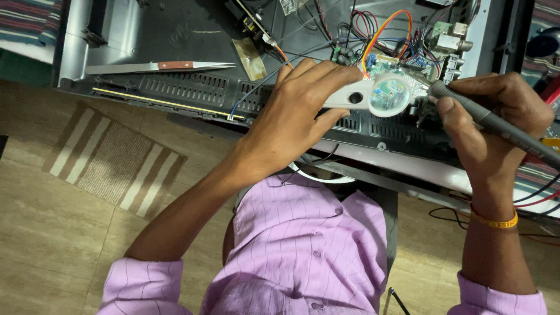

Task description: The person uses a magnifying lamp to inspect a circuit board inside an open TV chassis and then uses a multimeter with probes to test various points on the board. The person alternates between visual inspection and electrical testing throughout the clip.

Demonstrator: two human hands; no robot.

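Gripping a white magnifier (373,93) by its handle, left hand (297,111) | right hand (496,116) clamped pen-like on grey probe (496,122), long axis running right and toward the body, tip beside lens | circuit board (396,64) just beyond both hands, under lens | tweezers (160,67) well left.

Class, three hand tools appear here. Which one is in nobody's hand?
The tweezers on the dark panel. The left hand holds the magnifier, the right hand the probe.
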